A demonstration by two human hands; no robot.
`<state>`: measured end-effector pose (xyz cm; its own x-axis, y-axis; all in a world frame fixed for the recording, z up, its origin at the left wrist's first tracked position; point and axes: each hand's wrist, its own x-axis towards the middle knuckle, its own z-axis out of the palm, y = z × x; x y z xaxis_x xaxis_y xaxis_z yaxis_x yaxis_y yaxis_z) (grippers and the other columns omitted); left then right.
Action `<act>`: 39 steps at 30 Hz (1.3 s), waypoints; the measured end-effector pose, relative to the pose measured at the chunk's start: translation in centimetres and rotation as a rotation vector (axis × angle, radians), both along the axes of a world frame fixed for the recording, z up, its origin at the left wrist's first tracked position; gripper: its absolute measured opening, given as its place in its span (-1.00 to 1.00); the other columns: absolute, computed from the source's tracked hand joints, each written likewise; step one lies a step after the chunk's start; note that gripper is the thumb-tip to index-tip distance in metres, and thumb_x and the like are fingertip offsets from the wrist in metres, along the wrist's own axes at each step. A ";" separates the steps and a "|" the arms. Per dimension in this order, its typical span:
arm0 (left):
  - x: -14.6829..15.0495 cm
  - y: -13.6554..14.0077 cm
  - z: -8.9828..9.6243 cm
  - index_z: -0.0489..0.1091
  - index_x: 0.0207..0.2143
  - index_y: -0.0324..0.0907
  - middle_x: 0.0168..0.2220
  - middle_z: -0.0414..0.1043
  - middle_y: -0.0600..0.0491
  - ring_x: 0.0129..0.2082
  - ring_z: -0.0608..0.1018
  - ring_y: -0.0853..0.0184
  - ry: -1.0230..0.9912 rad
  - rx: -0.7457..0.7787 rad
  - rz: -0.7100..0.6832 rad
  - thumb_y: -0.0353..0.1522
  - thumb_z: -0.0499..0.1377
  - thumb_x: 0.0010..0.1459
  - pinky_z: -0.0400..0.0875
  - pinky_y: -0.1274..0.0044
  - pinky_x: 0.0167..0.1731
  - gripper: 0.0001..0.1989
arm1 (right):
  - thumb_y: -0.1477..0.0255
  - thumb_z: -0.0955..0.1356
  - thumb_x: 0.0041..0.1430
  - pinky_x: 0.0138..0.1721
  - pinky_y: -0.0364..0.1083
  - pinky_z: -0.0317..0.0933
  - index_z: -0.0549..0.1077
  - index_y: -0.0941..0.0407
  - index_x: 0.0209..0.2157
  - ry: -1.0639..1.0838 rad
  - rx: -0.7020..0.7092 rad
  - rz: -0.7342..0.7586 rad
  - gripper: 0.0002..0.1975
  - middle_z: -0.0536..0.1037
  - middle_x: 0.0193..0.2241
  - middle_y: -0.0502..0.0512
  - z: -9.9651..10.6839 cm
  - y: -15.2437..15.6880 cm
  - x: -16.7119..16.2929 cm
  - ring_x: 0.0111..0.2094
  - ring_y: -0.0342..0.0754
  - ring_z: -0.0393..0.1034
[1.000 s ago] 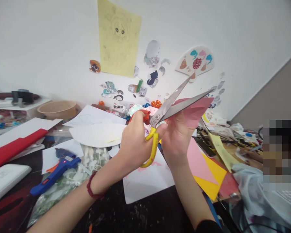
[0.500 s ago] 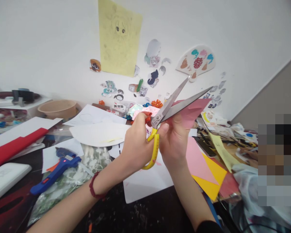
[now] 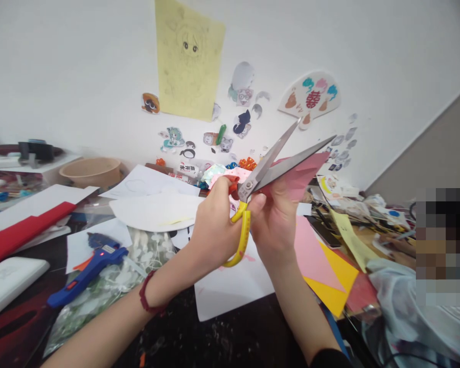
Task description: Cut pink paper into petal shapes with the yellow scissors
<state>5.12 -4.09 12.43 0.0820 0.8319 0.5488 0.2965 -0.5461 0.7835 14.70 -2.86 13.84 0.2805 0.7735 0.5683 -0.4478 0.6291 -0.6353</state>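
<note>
My left hand (image 3: 218,222), with a dark red bracelet on its wrist, grips a pair of scissors (image 3: 249,185) by the handles, one yellow and one red-orange. The long metal blades stand apart and point up to the right. My right hand (image 3: 274,230) pinches a piece of pink paper (image 3: 305,174), which is partly hidden behind the lower blade and my fingers. Below both hands a white sheet (image 3: 230,296) lies on the dark tabletop, with small pink scraps on it.
At left are a blue glue gun (image 3: 95,271) with a lit red light, a white case (image 3: 13,283) and red paper (image 3: 30,230). Pink (image 3: 314,255) and yellow sheets (image 3: 339,301) lie at right. A tan bowl (image 3: 92,173) stands by the wall; a person is at far right.
The pink paper has shifted slightly up and to the left with my right hand. The scissors stay spread, almost unmoved.
</note>
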 end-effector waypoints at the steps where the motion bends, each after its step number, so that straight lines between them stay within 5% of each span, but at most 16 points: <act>1: 0.0 0.0 0.0 0.12 -0.31 -0.10 -0.39 0.31 0.10 -0.43 0.33 0.34 -0.005 0.003 0.001 -0.12 0.14 0.23 0.22 0.40 -0.41 -0.70 | 0.33 0.39 0.19 0.09 0.04 0.42 0.54 -0.02 -0.19 -0.005 0.013 -0.005 -0.85 0.62 -0.16 -0.02 0.0 0.0 0.0 -0.13 -0.09 0.52; 9: 0.1 -0.1 0.1 0.08 -0.35 -0.08 -0.44 0.26 0.13 -0.45 0.32 0.35 -0.035 0.010 -0.023 -0.13 0.18 0.22 0.20 0.44 -0.46 -0.67 | 0.34 0.35 0.24 0.11 0.06 0.42 0.56 -0.02 -0.24 -0.039 0.018 0.006 -0.87 0.64 -0.20 -0.02 -0.2 -0.2 -0.1 -0.13 -0.09 0.53; 15: 0.0 -0.2 0.3 0.05 -0.37 -0.08 -0.46 0.23 0.13 -0.45 0.31 0.33 -0.031 0.000 -0.025 -0.10 0.15 0.21 0.19 0.43 -0.46 -0.65 | 0.31 0.38 0.20 0.12 0.09 0.43 0.53 0.00 -0.20 0.027 -0.011 0.152 -0.85 0.63 -0.15 -0.01 -0.2 -0.3 -0.2 -0.12 -0.07 0.54; 39: -0.1 -0.2 0.3 0.05 -0.36 -0.09 -0.49 0.18 0.16 -0.49 0.29 0.36 0.021 0.011 -0.004 -0.12 0.07 0.25 0.17 0.44 -0.44 -0.70 | 0.35 0.42 0.14 0.03 -0.07 0.47 0.56 -0.01 -0.20 0.097 -0.058 0.102 -0.84 0.64 -0.18 -0.04 0.3 -0.1 -0.1 -0.14 -0.11 0.54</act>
